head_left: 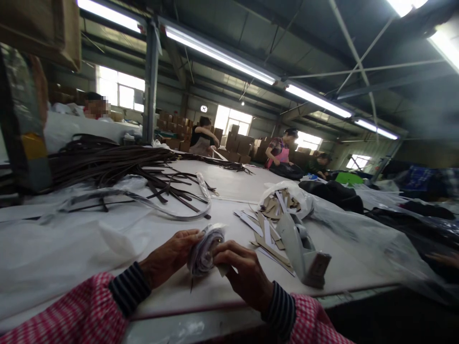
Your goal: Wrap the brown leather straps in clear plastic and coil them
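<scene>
Between my hands, just above the table's near edge, is a rolled coil that looks like a dark strap wound up in clear plastic. My left hand grips its left side, thumb and fingers closed around the edge. On the right side, my right hand has its fingers curled and pressed against the coil's face. A small pale flap shows below those fingers; whether it belongs to the coil I cannot tell. To the right stands a grey tape dispenser, close beside loose cardboard and white strips.
A clear plastic bag of strips lies behind the dispenser. Dark straps are heaped at the left, with a plastic-wrapped strap curving in front. Plastic sheeting and dark goods cover the right. Several people work farther back.
</scene>
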`<state>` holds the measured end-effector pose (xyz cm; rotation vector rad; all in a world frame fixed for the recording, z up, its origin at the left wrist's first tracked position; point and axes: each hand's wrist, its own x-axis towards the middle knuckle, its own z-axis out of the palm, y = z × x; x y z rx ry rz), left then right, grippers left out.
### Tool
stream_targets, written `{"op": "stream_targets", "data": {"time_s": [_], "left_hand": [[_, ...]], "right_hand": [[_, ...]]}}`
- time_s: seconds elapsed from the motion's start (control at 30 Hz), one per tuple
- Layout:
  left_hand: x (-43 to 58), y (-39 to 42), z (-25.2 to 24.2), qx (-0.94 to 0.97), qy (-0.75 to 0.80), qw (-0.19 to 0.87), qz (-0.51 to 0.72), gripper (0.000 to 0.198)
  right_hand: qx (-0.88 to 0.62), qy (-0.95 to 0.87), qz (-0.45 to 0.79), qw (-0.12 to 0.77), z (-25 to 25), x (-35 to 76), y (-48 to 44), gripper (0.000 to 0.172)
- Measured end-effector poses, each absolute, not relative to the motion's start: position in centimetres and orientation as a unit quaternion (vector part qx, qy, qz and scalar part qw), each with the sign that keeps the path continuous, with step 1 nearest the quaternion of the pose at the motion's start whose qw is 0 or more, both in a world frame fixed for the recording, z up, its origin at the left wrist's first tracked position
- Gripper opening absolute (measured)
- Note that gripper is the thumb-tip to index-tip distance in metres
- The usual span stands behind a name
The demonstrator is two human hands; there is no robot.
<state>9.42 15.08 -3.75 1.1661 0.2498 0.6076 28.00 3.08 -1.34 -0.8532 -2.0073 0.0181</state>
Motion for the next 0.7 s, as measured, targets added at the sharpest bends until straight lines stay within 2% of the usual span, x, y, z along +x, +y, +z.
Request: {"op": "stream_targets", "data": {"time_s": [0.17,0.27,0.5,0.7], "left_hand": [[9.3,14.5,-3.3,0.555,0.124,0.778,0.267,0.03],[9.1,14.2,-2.6,0.61,0.154,0.724,0.283,0.034],[8.5,13.6,-0.9,0.807,0.197,0.448,0.331,0.032],[9.2,13.0,-3.6,0.912,0.169,0.23,0.294,0.018]], "right_hand": [[-0.346,-0.826,-0.023,0.445,-1.5,27.6,3.7,0.019],[-0.37,-0.827,-0.086,0.415,-1.4,27.5,3.4,0.021],[-0.404,-0.821,-0.199,0.352,-1.1,27.3,3.2,0.016],[-0.399,-0.849,-0.21,0.275,-3.7,27.4,4.0,0.021]]}}
